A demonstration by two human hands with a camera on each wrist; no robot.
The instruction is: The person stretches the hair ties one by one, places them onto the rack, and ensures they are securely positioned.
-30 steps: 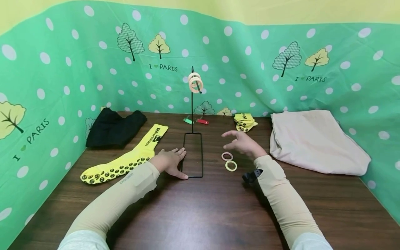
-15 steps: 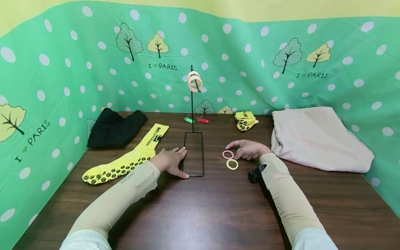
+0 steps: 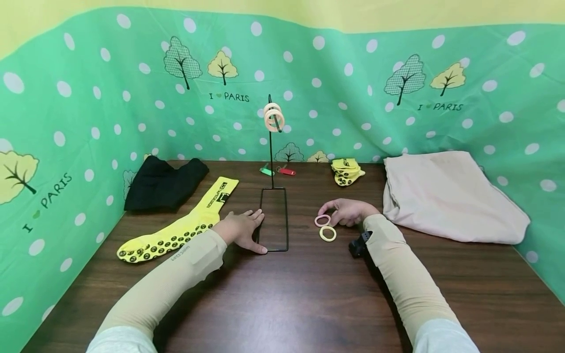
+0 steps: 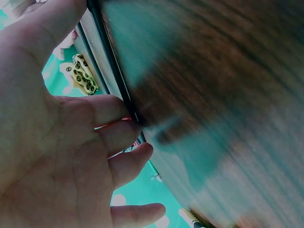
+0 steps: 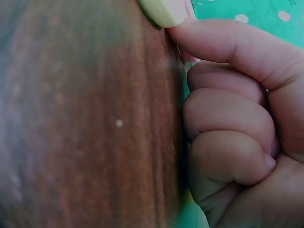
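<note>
Tabletop (image 3: 282,299) wood-grained, dotted curtain (image 3: 335,63) behind (green); left hand (image 3: 242,231) spread on stand (image 3: 271,162), right hand (image 3: 348,212) apparently pinching pink ring (image 3: 322,225).

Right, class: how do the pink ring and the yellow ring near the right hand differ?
Hold: the right hand appears to pinch the pink ring, while the yellow ring lies flat on the table.
Place: the pink ring sits farther back; the yellow ring is nearer the front.
Shared: both are slim, round and look similar in size.
</note>
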